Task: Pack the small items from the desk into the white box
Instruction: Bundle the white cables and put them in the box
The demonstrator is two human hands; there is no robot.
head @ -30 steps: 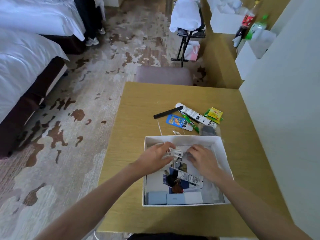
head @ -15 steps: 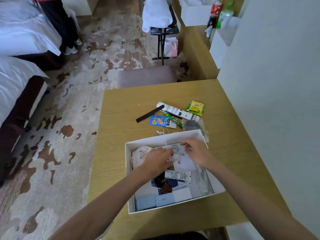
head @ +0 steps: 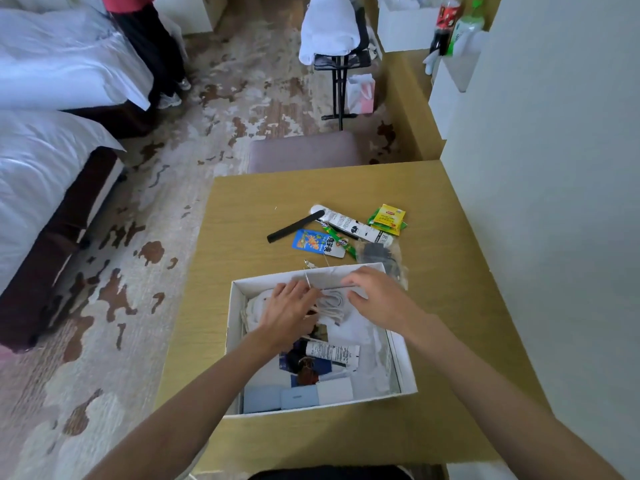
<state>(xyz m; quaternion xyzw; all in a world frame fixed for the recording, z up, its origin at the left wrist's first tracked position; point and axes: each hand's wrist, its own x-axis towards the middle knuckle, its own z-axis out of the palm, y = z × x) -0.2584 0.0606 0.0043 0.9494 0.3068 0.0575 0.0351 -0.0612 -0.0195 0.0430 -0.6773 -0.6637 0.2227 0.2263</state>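
Head view, the only view. White box (head: 236, 341) sits open on the wooden surface (head: 256, 209), near the front edge, both forearms reaching into it. Left hand (head: 287, 310) lies over the far left part of the box, its fingers (head: 304, 294) curled onto a coiled white cord (head: 333, 305); the thumb is hidden under the palm. Right hand (head: 379, 299) is at the far right corner, fingers bent downward with tips beside the cord; a thin dark line runs between the two hands, and whether the right fingers pinch it or the cord cannot be told. Under the left hand is a pale rounded item, mostly covered. Lower in the box: a small white tube (head: 333, 353), dark objects partly blocked by the left wrist, and pale blue packs (head: 298, 398) against the near wall. Outside, just beyond the far wall: a black comb (head: 294, 226), a long white tube (head: 349, 227), yellow tea packets (head: 389, 218), a blue sachet (head: 311, 241), and a clear bag (head: 378, 252) with blurred dark contents touching the box corner. Bed (head: 45, 174) is cut off at left.
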